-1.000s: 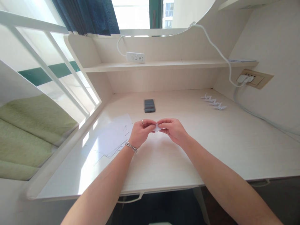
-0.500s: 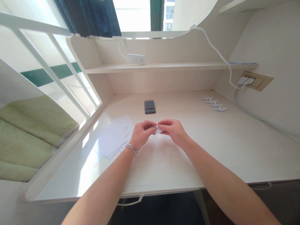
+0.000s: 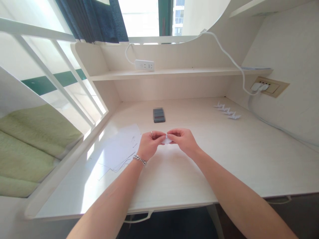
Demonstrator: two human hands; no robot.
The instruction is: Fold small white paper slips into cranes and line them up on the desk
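A small folded piece of white paper (image 3: 166, 140) is pinched between both hands above the middle of the desk. My left hand (image 3: 151, 143), with a ring and a silver chain bracelet, grips its left side between thumb and fingers. From the right, my right hand (image 3: 183, 139) pinches the other side. The fingers hide much of the paper, so its exact folded shape cannot be made out. Left of my left hand lie several loose white sheets (image 3: 117, 147), spread over one another. Several folded paper cranes (image 3: 234, 116) stand in a row at the back right.
A dark phone-like object (image 3: 159, 116), partly blurred, lies beyond my hands. A white power strip (image 3: 144, 65) rests on the shelf (image 3: 179, 73). On the right wall, plugs sit in a socket plate (image 3: 272, 87), and a cable runs down along the desk's right side.
Both hands keep hold of the folded paper, with my fingertips slightly closer together and more of its lower part showing. The whole view has shifted a little.
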